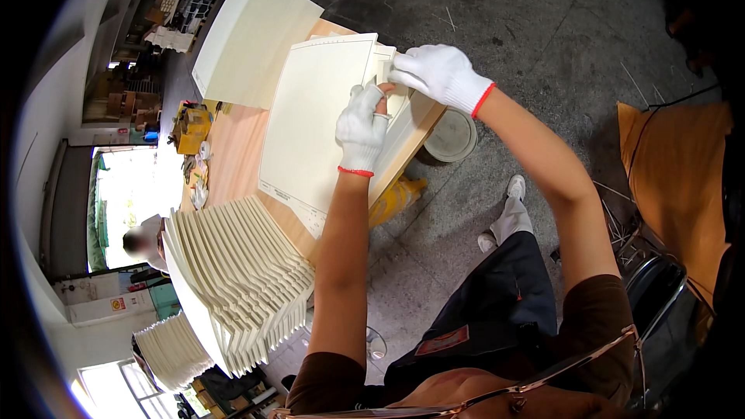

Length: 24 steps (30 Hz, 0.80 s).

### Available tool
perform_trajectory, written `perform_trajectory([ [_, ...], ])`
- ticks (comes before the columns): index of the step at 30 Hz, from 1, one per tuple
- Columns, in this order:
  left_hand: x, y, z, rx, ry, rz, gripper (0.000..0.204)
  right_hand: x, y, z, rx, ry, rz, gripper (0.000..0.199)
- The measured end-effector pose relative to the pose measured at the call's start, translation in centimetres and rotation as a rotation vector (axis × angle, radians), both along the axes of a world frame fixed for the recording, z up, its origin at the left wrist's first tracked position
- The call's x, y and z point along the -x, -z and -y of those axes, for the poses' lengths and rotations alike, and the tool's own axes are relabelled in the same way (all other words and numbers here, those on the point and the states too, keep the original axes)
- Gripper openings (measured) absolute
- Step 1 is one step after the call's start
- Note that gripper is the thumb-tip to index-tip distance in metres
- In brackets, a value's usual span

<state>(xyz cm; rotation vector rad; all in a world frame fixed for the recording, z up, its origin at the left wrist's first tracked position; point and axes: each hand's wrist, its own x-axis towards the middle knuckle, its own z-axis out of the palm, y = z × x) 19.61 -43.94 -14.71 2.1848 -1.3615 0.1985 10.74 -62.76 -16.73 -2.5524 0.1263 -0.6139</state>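
Both my hands wear white knit gloves with red cuffs and meet at the right edge of a flat cream panel (314, 112) on the wooden table. My left hand (362, 130) rests over the panel with its fingers bent, a bare thumb and fingertip poking out of the glove. Just beyond it, my right hand (444, 76) reaches in from the right, fingers pressed together near the panel's far right corner. A small pale strip (384, 71) shows between the two hands. Which hand grips it is hard to make out. More sheets lie under the panel.
Another large cream sheet (252, 39) lies at the table's (233, 140) far end. A tall stack of cream panels (240, 279) stands at the near left. A yellow box (191, 128) sits at the table's left edge. A round lidded bucket (451, 136) stands on the floor. Another person is at far left.
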Motion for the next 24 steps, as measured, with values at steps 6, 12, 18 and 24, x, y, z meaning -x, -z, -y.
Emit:
perform_trajectory([
  [6,-0.2,0.1,-0.1,-0.001,-0.013,-0.048,0.023,-0.5,-0.2,-2.2,-0.640,0.101,-0.043,0.043],
  [12,0.5,-0.6,0.4,-0.026,-0.025,-0.013,0.037,-0.4,0.0,-2.3,-0.680,0.147,-0.065,0.048],
  [18,0.4,-0.5,0.3,-0.045,-0.058,-0.034,0.039,-0.7,1.1,-2.3,-0.632,0.164,-0.022,0.044],
  [24,0.6,0.2,0.4,-0.037,0.003,0.246,0.038,0.0,0.0,-2.3,-0.491,0.159,-0.026,0.042],
])
